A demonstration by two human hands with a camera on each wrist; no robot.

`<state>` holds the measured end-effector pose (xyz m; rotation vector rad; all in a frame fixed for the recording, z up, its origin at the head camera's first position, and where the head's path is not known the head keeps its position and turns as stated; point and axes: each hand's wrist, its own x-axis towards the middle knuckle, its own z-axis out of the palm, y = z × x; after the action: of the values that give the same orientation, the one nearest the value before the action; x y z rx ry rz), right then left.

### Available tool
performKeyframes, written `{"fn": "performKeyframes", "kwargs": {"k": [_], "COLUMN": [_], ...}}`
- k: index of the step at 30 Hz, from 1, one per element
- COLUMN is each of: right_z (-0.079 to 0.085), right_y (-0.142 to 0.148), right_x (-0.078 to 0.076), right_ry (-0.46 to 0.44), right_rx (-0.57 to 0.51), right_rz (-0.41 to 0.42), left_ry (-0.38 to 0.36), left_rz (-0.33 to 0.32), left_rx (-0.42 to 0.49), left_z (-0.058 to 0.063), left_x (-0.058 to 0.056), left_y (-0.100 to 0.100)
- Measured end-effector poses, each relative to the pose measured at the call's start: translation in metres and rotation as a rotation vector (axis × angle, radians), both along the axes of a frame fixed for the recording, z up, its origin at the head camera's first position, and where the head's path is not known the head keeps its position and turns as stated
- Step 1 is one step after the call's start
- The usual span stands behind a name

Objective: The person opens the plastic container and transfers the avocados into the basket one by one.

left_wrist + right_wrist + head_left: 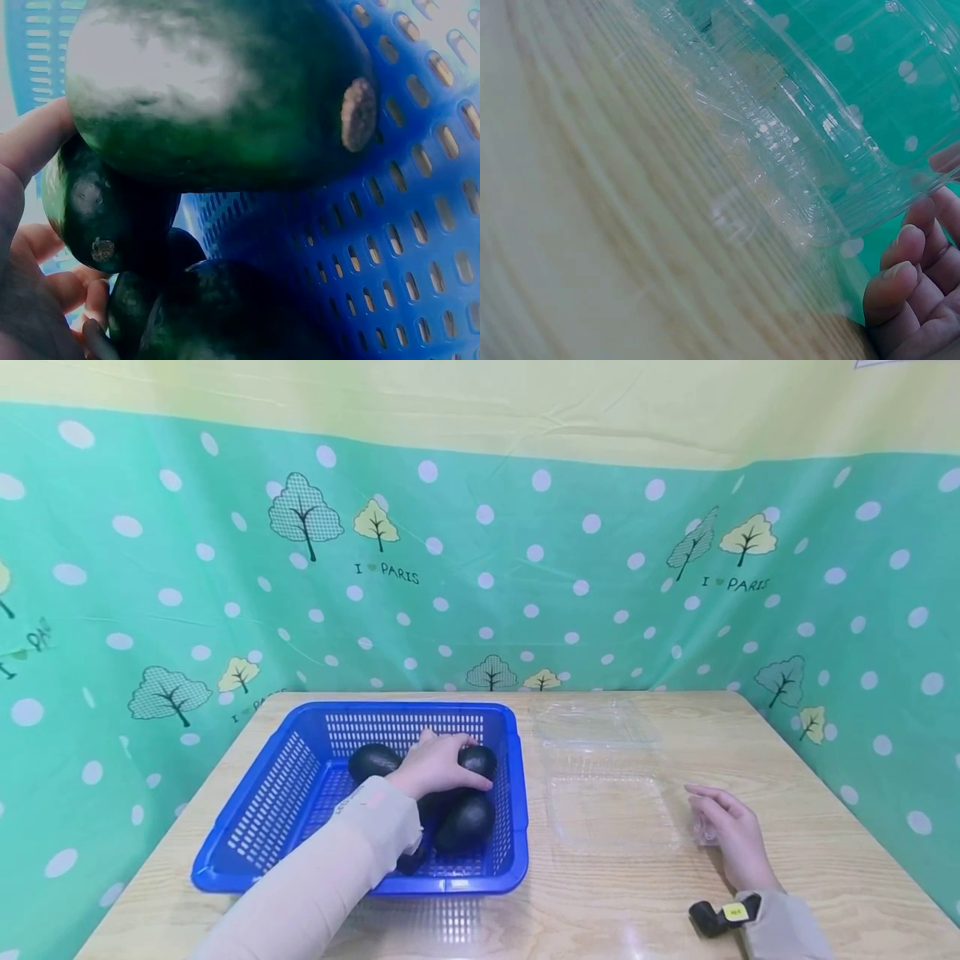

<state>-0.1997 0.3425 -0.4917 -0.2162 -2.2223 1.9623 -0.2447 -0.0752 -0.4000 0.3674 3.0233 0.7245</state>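
Inside the blue basket (217, 882), my left hand (438, 766) grips a dark green avocado (480, 762). In the left wrist view, thumb and curled fingers lie on either side of that avocado (112, 202). Another avocado (465, 823) lies nearer me, and one (372, 763) sits to the left; my hand and sleeve partly hide others. On the right, my right hand (731, 831) is at the right edge of a clear plastic clamshell box (615, 814). The right wrist view has its thumb and fingers pinching the rim of the box (870, 210).
The box's raised lid (596, 725) is at the back. Both box and basket stand on a wooden table (795, 735). A green dotted curtain (570, 560) hangs behind and at both sides. A black strap with a yellow label (735, 912) is at my right wrist.
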Motion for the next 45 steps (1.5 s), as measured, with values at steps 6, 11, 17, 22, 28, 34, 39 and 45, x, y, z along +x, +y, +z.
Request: {"fn": "performKeyframes", "kwargs": {"k": [6,11,17,22,28,34,39,45], "right_z": [-0.0007,0.0001,0.0005,0.0004,-0.0002,-0.0009,-0.0013,-0.0012], "right_y": [0.0004,-0.0001,-0.0002,-0.0001,-0.0002,0.0005,0.0007,0.0004], "right_x": [-0.0007,-0.0018,-0.0012,0.0001,0.0004,0.0001,-0.0001,-0.0003], "right_ry": [-0.007,-0.014,-0.006,0.016,0.022,0.019,0.021,0.022], "right_rx": [-0.004,0.021,0.010,-0.034,-0.035,-0.026,-0.043,-0.032], "right_rz": [-0.001,-0.006,0.003,0.024,0.027,0.026,0.027,0.025], "left_ry": [-0.014,-0.013,-0.009,-0.028,-0.027,-0.028,-0.026,-0.017], "left_rz": [0.008,0.007,-0.004,0.001,0.003,0.001,-0.001,-0.001], "left_rx": [-0.002,-0.009,-0.021,-0.028,-0.036,-0.051,-0.060,-0.097], "left_z": [0.0013,0.0020,0.0028,0.0037,0.0023,0.0025,0.0029,0.0024], "left_x": [0.0005,0.0010,0.0017,0.0027,0.0025,0.0036,0.0040,0.0033], "left_y": [0.0008,0.0003,0.0009,0.0013,0.0015,0.0023,0.0025,0.0027]}}
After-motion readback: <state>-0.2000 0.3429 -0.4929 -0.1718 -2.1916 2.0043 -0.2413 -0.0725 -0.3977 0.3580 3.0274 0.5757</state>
